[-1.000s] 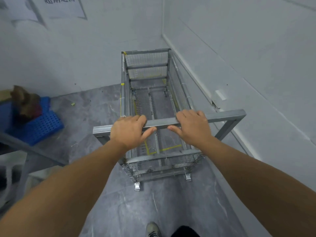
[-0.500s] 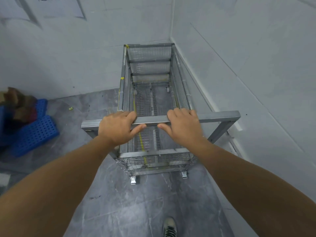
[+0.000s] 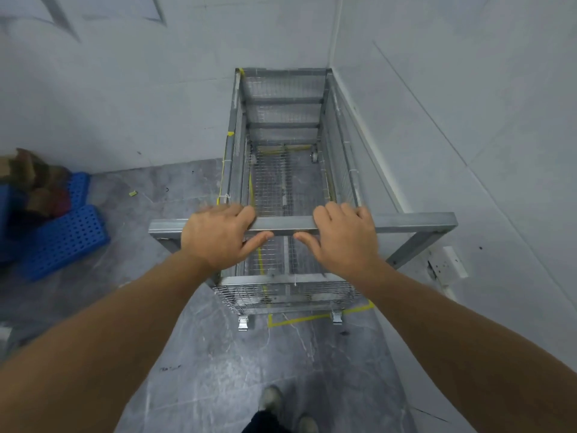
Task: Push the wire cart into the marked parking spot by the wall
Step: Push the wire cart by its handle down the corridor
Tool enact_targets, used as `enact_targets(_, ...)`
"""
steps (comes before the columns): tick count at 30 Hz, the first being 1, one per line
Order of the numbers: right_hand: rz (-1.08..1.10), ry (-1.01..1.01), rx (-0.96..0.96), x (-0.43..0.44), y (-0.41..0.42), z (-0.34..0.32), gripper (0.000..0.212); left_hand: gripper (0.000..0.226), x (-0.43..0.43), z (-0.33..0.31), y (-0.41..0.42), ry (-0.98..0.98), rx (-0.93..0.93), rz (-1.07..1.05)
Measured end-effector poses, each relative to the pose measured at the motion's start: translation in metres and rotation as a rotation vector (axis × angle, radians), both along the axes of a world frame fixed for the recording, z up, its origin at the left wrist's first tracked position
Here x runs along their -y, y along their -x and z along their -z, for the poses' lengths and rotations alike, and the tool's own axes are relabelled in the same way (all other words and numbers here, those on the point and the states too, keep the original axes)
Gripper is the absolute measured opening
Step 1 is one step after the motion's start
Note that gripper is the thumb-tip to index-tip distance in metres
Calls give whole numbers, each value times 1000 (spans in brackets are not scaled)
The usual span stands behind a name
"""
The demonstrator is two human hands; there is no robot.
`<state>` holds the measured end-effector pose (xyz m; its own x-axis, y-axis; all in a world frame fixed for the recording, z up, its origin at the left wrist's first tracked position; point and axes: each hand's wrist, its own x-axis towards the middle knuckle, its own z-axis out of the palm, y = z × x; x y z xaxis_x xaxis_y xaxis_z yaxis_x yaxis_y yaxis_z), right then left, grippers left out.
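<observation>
The wire cart (image 3: pixel 282 100) is a grey metal mesh basket on small wheels. It stands in the corner, its far end at the back wall and its right side along the right wall. Yellow tape (image 3: pixel 299 319) marks a rectangle on the floor; its near edge shows just under the cart's near end, and more tape shows through the mesh. My left hand (image 3: pixel 215 239) and my right hand (image 3: pixel 343 242) sit side by side on the cart handle (image 3: pixel 412 220), fingers over the bar and thumbs under it. The left fingers are blurred.
Blue perforated crates (image 3: pixel 62 239) with brown items on top lie on the floor at the left. A white socket plate (image 3: pixel 449 264) is low on the right wall beside the handle's right end. My shoes (image 3: pixel 271 398) show at the bottom on the grey floor.
The cart has rolled forward into the corner, its far end now at the back wall. The tape's near edge has come into view behind the cart. Both hands' fingers lie looser on the bar.
</observation>
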<state>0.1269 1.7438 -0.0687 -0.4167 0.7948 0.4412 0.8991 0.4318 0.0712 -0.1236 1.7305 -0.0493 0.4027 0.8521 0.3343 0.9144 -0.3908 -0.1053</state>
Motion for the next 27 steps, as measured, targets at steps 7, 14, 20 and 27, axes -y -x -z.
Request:
enact_targets(7,35,-32,-24,8,12,1,57,47,3,-2,12,18,31,29)
enact_targets(14,-4,-82,-18,-2,-4,5,59,50,1,0,-1,5,36,30)
enact_targets(20,5,-53,-23,-5,-16,5,60,49,-1,0,-13,3,38,25)
enact_targets(27,14,-23,-27,-3,-15,5,55,49,-1,-1,-13,17,47,13)
